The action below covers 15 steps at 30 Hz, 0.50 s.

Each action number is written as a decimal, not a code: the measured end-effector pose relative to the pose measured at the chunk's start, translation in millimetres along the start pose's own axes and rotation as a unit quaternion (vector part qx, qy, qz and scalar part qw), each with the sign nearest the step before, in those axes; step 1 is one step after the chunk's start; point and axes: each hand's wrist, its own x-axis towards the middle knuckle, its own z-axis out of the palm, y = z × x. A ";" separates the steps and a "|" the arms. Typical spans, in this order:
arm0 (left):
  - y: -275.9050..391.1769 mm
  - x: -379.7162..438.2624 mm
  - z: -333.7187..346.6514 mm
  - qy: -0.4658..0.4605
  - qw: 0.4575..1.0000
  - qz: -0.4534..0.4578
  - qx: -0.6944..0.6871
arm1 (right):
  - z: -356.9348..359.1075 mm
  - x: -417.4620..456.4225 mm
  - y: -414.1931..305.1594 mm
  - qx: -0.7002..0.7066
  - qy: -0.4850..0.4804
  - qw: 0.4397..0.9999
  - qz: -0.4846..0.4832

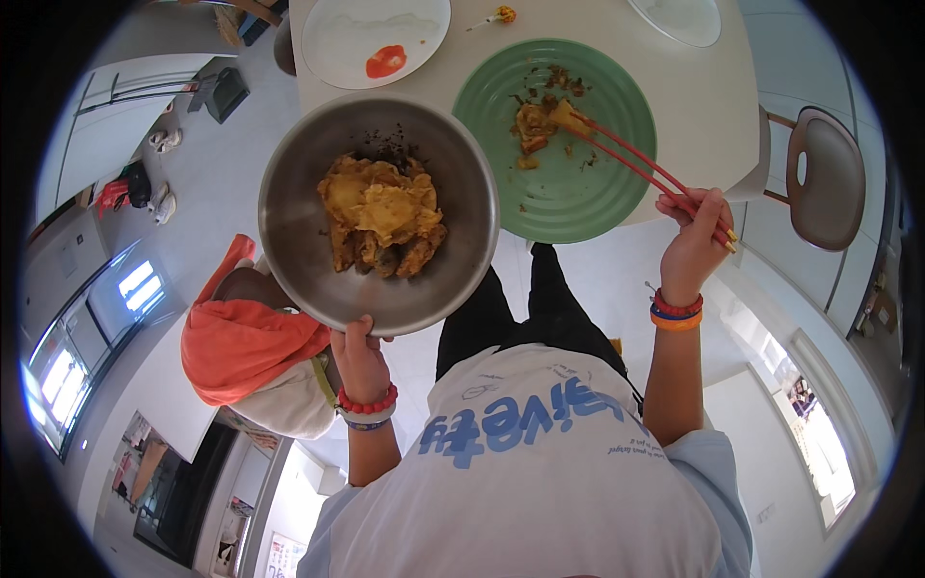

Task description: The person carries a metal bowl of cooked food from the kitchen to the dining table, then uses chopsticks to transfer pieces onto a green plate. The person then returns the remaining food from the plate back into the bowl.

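My left hand [361,359] grips the near rim of a steel bowl [379,303], thumb on top and the other fingers mostly hidden under it. Fried, battered food [383,209] is heaped in the bowl, with dark crumbs at its far side. In my right hand [694,235] is a pair of red chopsticks [643,162] with gold ends. Their tips touch a yellowish piece of food [567,118] on a green ridged plate [578,209], beside a browned piece [533,126] and scattered dark bits. The bowl's right rim overlaps the plate's left edge.
A white plate [340,43] with a red sauce smear and another white plate [686,18] lie farther back on the pale table [708,108], a wrapped lollipop [504,14] between them. A brown chair [827,180] stands right. Orange and cream cloths [238,347] hang over a seat at left.
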 end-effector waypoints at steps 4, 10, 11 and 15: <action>0.7 -0.1 1.0 0.001 1.000 -0.003 -0.003 | -4.1 5.2 7.4 0.031 0.035 0.998 0.039; 1.2 0.0 1.2 0.004 1.000 -0.007 -0.003 | 1.9 -7.5 6.0 0.012 0.017 0.999 -0.045; 1.0 0.2 1.0 0.006 1.000 -0.008 -0.004 | 3.6 -9.5 4.9 -0.001 0.005 0.998 -0.065; 1.6 1.0 1.6 0.007 1.000 -0.007 -0.002 | 9.7 -15.5 6.2 -0.032 -0.017 0.989 -0.144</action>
